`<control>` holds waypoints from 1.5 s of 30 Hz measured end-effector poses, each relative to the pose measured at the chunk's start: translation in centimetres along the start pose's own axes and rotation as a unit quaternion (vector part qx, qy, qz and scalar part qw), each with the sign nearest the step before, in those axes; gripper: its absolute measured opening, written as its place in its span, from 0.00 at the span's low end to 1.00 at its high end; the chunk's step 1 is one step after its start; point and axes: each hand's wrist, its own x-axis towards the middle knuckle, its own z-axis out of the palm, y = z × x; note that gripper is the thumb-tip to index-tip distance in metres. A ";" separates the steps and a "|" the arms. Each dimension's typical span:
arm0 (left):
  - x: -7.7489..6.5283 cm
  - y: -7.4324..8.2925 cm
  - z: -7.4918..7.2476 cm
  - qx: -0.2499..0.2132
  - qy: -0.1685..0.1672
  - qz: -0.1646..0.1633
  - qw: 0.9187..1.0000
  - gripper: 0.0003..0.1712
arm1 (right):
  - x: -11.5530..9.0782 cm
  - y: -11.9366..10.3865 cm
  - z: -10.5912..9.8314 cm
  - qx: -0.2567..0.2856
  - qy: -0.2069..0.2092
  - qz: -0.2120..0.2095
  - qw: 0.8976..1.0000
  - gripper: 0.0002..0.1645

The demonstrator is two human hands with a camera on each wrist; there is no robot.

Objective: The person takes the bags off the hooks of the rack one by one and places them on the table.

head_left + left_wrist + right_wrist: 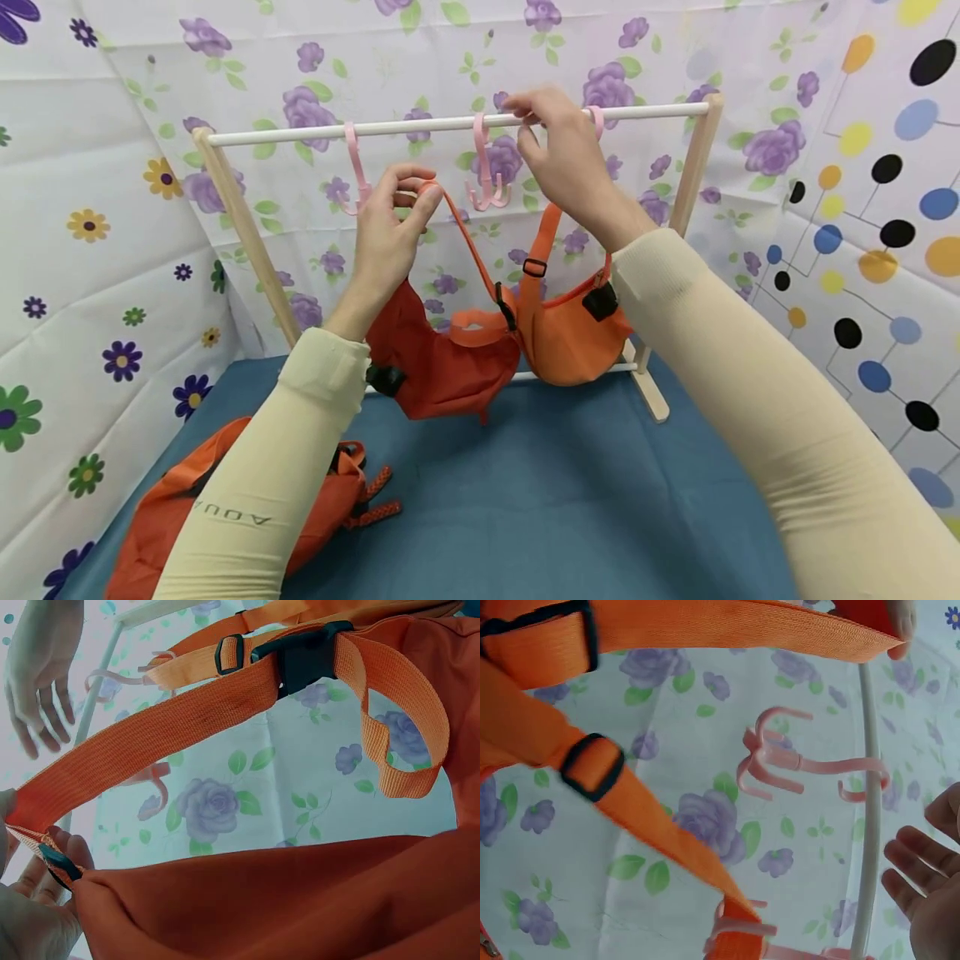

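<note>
My left hand (393,217) pinches the strap (467,237) of a red waist bag (457,371) and holds it up below the rack's bar. In the left wrist view, a black buckle (304,660) shows on this strap. Beside it an orange waist bag (577,342) hangs by its strap (667,832) from the right pink hook (596,121). My right hand (558,154) is up at the bar near that hook, its fingers loosely bent around nothing. Between the hands hangs a bare pink hook (486,171).
The rack has a white bar (285,133) and wooden legs (243,233). Another pink hook (357,162) hangs on the left, partly behind my left hand. A red-orange bag (322,521) lies on the blue cloth (525,500) at front left, partly covered by my left sleeve.
</note>
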 end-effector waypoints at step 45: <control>-2.4 2.3 -5.0 0.047 -0.026 0.013 0.998 0.16 | -21.1 7.5 13.3 0.413 -0.300 0.259 0.820 0.33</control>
